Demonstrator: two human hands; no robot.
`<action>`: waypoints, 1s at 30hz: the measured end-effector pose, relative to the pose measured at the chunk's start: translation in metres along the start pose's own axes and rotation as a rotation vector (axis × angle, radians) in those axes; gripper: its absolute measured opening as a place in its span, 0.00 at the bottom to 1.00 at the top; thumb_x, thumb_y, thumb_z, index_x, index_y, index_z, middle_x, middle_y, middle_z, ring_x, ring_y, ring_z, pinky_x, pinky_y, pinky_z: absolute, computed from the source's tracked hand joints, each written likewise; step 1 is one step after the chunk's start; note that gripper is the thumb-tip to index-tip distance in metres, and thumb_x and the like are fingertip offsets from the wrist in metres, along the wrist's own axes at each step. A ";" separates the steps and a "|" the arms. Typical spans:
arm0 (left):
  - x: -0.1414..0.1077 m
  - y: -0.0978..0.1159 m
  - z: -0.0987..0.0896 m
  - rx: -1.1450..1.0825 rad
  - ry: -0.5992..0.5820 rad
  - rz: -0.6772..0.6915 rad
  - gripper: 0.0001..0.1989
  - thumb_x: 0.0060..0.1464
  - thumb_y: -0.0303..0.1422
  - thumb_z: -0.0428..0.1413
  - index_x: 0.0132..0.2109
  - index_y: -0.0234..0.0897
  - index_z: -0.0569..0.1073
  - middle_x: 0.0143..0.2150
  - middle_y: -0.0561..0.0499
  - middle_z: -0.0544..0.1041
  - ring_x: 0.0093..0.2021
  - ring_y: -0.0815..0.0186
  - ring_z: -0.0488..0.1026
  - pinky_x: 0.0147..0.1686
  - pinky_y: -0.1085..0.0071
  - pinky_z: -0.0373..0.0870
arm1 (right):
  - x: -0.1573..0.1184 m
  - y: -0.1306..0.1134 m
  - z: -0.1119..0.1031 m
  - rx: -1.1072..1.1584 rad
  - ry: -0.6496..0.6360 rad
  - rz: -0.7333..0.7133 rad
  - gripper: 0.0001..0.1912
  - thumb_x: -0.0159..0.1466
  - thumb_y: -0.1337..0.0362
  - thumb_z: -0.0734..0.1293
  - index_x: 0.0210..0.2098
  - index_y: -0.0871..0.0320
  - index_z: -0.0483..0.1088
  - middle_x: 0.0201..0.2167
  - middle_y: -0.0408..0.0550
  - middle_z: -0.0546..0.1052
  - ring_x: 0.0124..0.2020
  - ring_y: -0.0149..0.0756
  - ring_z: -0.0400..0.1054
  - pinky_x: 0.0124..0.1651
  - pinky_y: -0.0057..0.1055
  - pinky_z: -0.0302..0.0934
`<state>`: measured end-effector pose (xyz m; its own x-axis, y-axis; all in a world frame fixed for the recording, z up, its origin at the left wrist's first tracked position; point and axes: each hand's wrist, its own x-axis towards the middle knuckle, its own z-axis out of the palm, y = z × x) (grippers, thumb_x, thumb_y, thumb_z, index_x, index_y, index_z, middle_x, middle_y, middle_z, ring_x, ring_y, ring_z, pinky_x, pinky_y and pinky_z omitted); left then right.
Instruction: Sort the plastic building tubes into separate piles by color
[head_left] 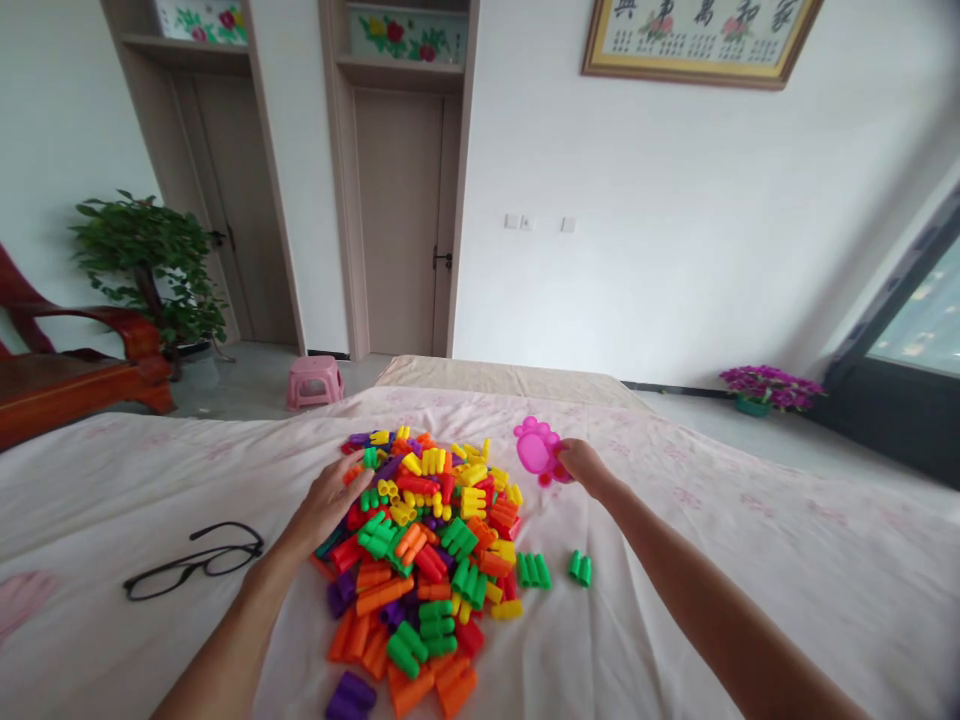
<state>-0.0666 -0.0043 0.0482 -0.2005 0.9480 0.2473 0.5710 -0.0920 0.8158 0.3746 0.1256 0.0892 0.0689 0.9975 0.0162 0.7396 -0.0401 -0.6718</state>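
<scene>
- Right hand (585,466): fingers pinch pink, paw-shaped plastic piece (534,453); likely light, stiff, best taken by the rim.
- Left hand (333,496): fingers half-curled at multicoloured tubular plastic blocks (458,538); hold unclear.

Two hands (330,499) (584,467), one paw shape (534,453), blocks (430,562) (past counting).

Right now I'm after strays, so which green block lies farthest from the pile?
The narrower green block, alone on the sheet; the wider green block lies between it and the pile.
</scene>
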 end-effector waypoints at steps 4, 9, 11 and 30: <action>-0.028 -0.011 0.014 0.160 0.033 0.030 0.38 0.54 0.53 0.53 0.67 0.38 0.63 0.68 0.40 0.65 0.69 0.53 0.59 0.67 0.56 0.53 | -0.023 0.026 0.023 0.089 -0.123 0.071 0.06 0.53 0.74 0.61 0.24 0.60 0.68 0.14 0.42 0.68 0.17 0.31 0.64 0.23 0.25 0.57; -0.051 0.003 0.045 0.221 0.112 -0.015 0.34 0.58 0.51 0.48 0.66 0.38 0.63 0.67 0.39 0.64 0.68 0.54 0.61 0.65 0.57 0.57 | -0.039 0.013 0.067 0.173 -0.198 0.052 0.06 0.51 0.74 0.61 0.22 0.59 0.66 0.14 0.39 0.64 0.16 0.27 0.60 0.20 0.22 0.50; -0.051 0.012 0.055 0.260 0.161 -0.047 0.32 0.59 0.52 0.47 0.64 0.39 0.66 0.66 0.39 0.65 0.67 0.52 0.62 0.64 0.55 0.58 | -0.041 0.003 0.079 0.204 -0.197 0.041 0.06 0.51 0.74 0.61 0.22 0.59 0.65 0.14 0.39 0.64 0.17 0.27 0.60 0.20 0.22 0.49; 0.000 0.054 0.096 -0.180 0.297 -0.087 0.26 0.62 0.44 0.43 0.59 0.36 0.71 0.64 0.40 0.70 0.65 0.55 0.63 0.65 0.58 0.58 | -0.072 -0.101 0.095 0.174 -0.059 -0.207 0.12 0.57 0.71 0.58 0.36 0.58 0.70 0.32 0.48 0.78 0.34 0.35 0.72 0.35 0.27 0.61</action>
<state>0.0409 0.0199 0.0422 -0.4801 0.8270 0.2925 0.3979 -0.0919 0.9128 0.2315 0.0637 0.0850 -0.1149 0.9853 0.1267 0.6077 0.1706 -0.7756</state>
